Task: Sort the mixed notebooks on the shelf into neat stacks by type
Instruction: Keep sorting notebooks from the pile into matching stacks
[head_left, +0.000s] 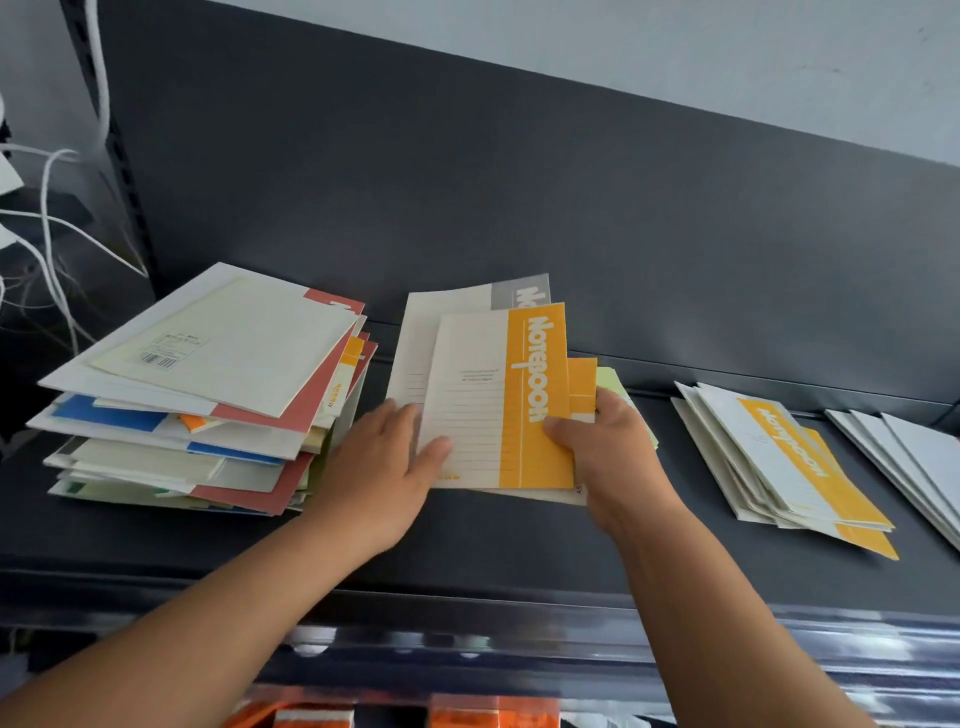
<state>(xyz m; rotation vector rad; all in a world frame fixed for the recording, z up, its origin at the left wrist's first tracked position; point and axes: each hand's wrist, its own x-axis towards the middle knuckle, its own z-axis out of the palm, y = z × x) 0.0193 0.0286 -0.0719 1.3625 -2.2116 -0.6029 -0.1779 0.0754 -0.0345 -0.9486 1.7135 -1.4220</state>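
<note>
A yellow-and-white notebook (498, 400) tops a small pile in the middle of the dark shelf (519, 551). My right hand (602, 447) grips its yellow right edge, thumb on the cover. My left hand (395, 457) lies flat with straight fingers against the notebook's lower left side. Under it lies a larger grey-and-white notebook (452, 312). A tall mixed stack (208, 395) of red, blue, white and yellow notebooks stands at the left. A fanned stack of yellow notebooks (789, 462) lies at the right.
More white notebooks (914, 457) lie at the far right edge. White cables (52, 218) hang beside the shelf upright at the left. The shelf's dark back panel (519, 208) rises behind the stacks. Orange items (467, 714) show on the lower shelf.
</note>
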